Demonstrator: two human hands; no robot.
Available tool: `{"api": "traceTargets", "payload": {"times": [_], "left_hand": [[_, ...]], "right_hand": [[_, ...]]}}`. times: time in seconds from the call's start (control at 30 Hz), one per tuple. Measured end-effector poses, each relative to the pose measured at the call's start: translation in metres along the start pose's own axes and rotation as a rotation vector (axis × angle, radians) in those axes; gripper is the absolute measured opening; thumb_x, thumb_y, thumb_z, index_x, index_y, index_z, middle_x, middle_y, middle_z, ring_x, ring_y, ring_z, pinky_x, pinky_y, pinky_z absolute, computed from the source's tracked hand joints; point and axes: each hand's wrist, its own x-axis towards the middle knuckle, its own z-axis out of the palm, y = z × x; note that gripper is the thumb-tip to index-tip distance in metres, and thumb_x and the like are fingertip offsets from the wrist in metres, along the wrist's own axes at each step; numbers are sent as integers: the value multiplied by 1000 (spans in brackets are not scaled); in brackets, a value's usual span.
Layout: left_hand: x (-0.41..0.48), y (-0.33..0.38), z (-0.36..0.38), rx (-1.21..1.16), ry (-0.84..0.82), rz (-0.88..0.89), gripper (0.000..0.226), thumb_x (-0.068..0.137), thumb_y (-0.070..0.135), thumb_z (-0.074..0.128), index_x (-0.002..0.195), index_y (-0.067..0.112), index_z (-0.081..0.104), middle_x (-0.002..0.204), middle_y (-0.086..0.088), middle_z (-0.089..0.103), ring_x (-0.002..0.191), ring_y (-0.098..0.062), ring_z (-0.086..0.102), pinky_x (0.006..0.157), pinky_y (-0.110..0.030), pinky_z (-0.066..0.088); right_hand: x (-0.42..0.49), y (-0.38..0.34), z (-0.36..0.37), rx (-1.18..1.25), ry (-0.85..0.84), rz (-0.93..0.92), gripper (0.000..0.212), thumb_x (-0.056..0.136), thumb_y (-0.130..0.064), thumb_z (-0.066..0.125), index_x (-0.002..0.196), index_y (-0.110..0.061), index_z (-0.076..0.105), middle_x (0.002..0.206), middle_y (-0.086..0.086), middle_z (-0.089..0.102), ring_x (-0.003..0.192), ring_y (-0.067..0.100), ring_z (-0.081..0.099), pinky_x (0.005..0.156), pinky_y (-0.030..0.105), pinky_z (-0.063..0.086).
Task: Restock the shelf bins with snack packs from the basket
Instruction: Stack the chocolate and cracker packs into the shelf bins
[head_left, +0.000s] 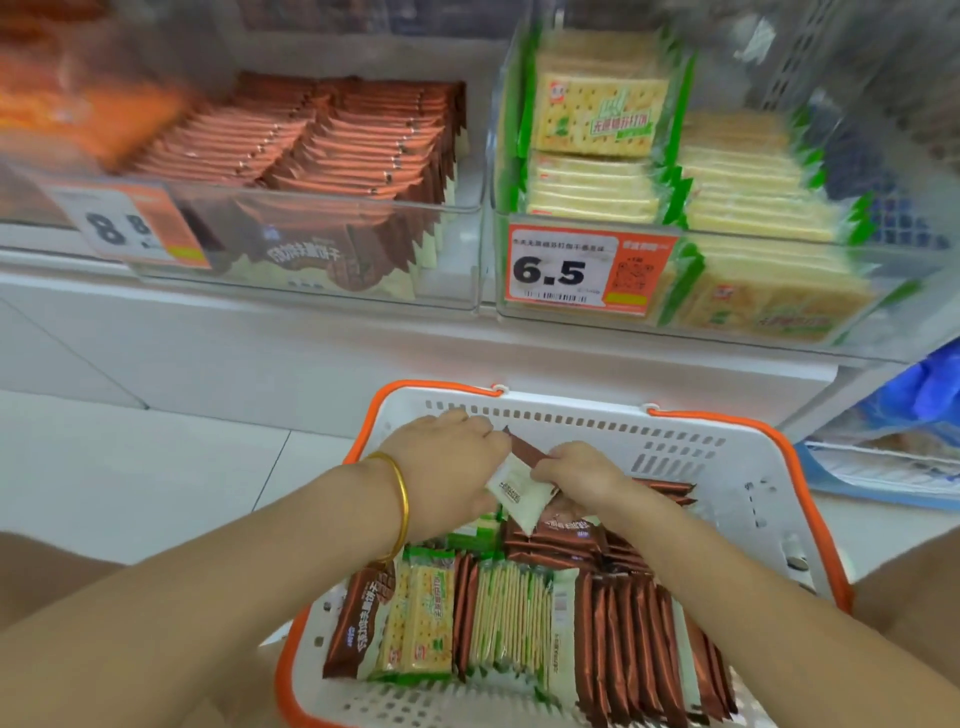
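Observation:
A white basket with an orange rim sits on the floor below me, filled with several brown snack packs and green cracker packs. My left hand and my right hand both grip one brown-and-white pack above the basket's far half. On the shelf above, a clear left bin holds several brown packs. The clear right bin holds green cracker packs.
Price tags reading 8.8 and 6.5 hang on the bin fronts. An orange-pack bin is at the far left. A blue bag lies at the right. White tiled floor spreads left of the basket.

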Motion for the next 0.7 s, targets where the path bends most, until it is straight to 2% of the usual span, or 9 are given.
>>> {"api": "traceTargets", "payload": {"times": [0.07, 0.17, 0.27, 0.4, 0.47, 0.53, 0.6, 0.63, 0.7], "left_hand": [[-5, 1, -9, -123, 12, -23, 62, 87, 43, 58, 138, 17, 33, 138, -2, 40, 127, -21, 35, 102, -36, 38], [-21, 2, -22, -172, 59, -46, 74, 80, 46, 67, 137, 16, 31, 138, -2, 40, 127, -22, 36, 102, -36, 37], [-39, -1, -36, -95, 217, -76, 59, 85, 38, 63, 133, 18, 36, 130, -2, 47, 122, -22, 41, 94, -32, 39], [-55, -17, -50, -174, 408, -93, 42, 92, 30, 55, 131, 21, 43, 123, -1, 56, 116, -22, 50, 88, -34, 44], [-61, -28, -50, -267, 461, -79, 38, 93, 27, 54, 130, 22, 46, 119, -2, 61, 110, -22, 55, 84, -36, 44], [-67, -38, -53, -381, 528, -60, 34, 92, 20, 55, 126, 19, 52, 113, -3, 64, 106, -22, 57, 82, -31, 42], [-74, -49, -62, -542, 625, -59, 21, 88, 13, 61, 110, 15, 61, 97, -3, 65, 93, -21, 58, 71, -19, 40], [-78, -55, -69, -632, 675, -82, 11, 86, 11, 64, 96, 16, 62, 86, -1, 62, 83, -19, 57, 64, -14, 38], [-86, -66, -81, -905, 753, -132, 15, 83, 7, 67, 78, 19, 58, 77, -1, 61, 72, -15, 58, 62, -13, 44]], "right_hand": [[-25, -25, 1, 288, -78, -13, 6, 94, -11, 52, 92, -7, 56, 74, 10, 67, 47, 13, 62, 44, 23, 46], [-60, -55, 2, 531, -172, -89, 6, 94, -11, 52, 92, -8, 57, 70, 10, 67, 49, 15, 63, 45, 22, 44], [-92, -78, 2, 645, -249, -108, 17, 96, -13, 44, 84, -11, 55, 63, 9, 68, 46, 12, 60, 44, 19, 42], [-117, -105, 2, 602, -245, -175, 24, 97, -25, 45, 85, -10, 59, 69, 7, 69, 49, 11, 57, 44, 19, 42], [-123, -117, 3, 531, -210, -191, 35, 97, -38, 44, 89, -8, 59, 70, 7, 68, 53, 12, 57, 45, 19, 43], [-126, -126, 4, 447, -172, -205, 52, 96, -55, 35, 100, -8, 57, 72, 8, 66, 58, 14, 58, 45, 20, 44], [-127, -133, 4, 370, -77, -237, 67, 94, -63, 27, 107, -6, 58, 79, 9, 65, 65, 17, 61, 49, 24, 48], [-125, -137, 4, 318, -4, -271, 67, 95, -62, 27, 109, -6, 60, 86, 9, 65, 73, 19, 63, 53, 27, 51], [-123, -146, 6, 208, 122, -365, 56, 97, -56, 32, 116, -11, 60, 108, 10, 64, 96, 22, 63, 67, 33, 55]]}}
